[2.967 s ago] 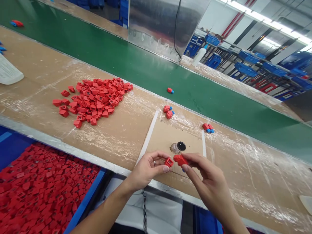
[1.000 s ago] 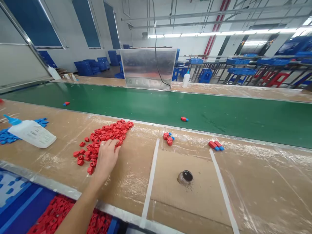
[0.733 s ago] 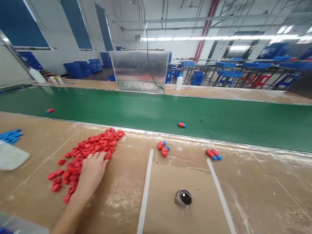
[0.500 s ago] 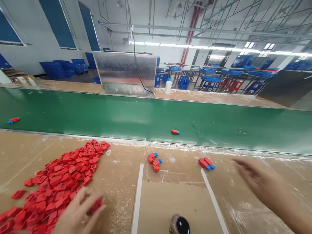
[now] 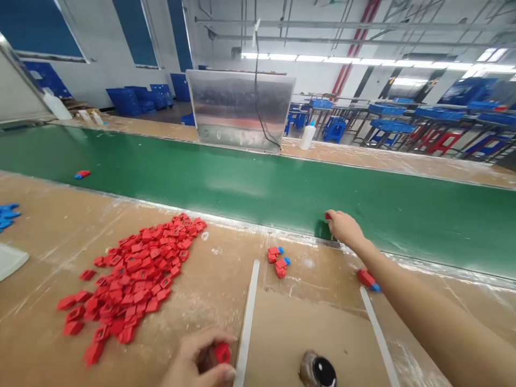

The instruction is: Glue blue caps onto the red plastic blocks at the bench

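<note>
My left hand (image 5: 197,359) is closed around a small red plastic piece (image 5: 222,352) near the front edge of the view. To its left lies a heap of similar red pieces (image 5: 141,269), some with square openings. Stretched over the green belt (image 5: 242,183), my right hand (image 5: 343,228) pinches a small part whose red end (image 5: 328,216) shows at the fingertips; the rest is hidden. A red-and-blue part (image 5: 368,280) rests beside my right forearm. More red pieces with blue tips (image 5: 279,262) sit between the hands.
A dark-topped round object (image 5: 318,371) stands on a brown sheet (image 5: 290,328) between two white strips. Blue pieces (image 5: 7,216) lie at far left. Another red-and-blue part (image 5: 83,174) is on the belt. Beyond it stand a metal panel (image 5: 242,110) and a white bottle (image 5: 308,136).
My right hand has moved from the table at right forward and left over the belt. My left hand has drawn away from the heap with a red piece. The view has swung left.
</note>
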